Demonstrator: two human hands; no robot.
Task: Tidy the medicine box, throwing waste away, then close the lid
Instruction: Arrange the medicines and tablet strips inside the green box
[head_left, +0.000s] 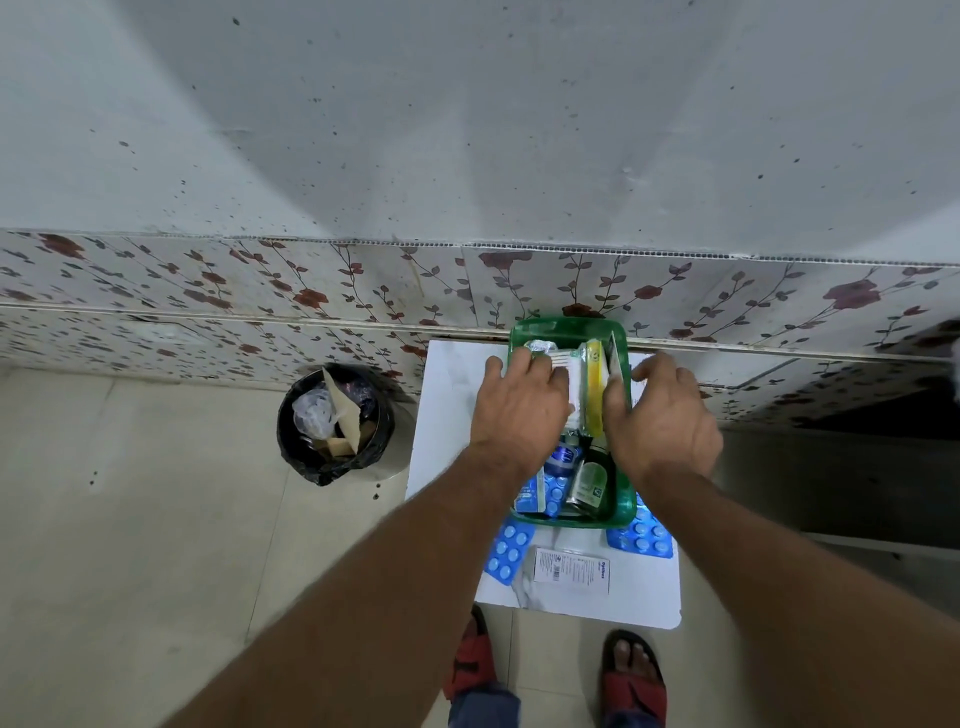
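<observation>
Both hands reach into the green medicine box (623, 512) on the white table (447, 426). Left hand (519, 410) curls over white packets (569, 374); right hand (662, 421) fingers (grip unclear) press beside a yellow pack (595, 384). Blister strips (506, 553) lie nearer the person than both hands; the bin (332, 421) stands left of the left hand.

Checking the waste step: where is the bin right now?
In the head view, the bin stands on the floor left of the white table, against the floral wall base, already holding scraps.

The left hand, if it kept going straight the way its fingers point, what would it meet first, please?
Probably the white packet under the fingers of the left hand, then the far wall of the green box; depth is hard to judge.
</observation>
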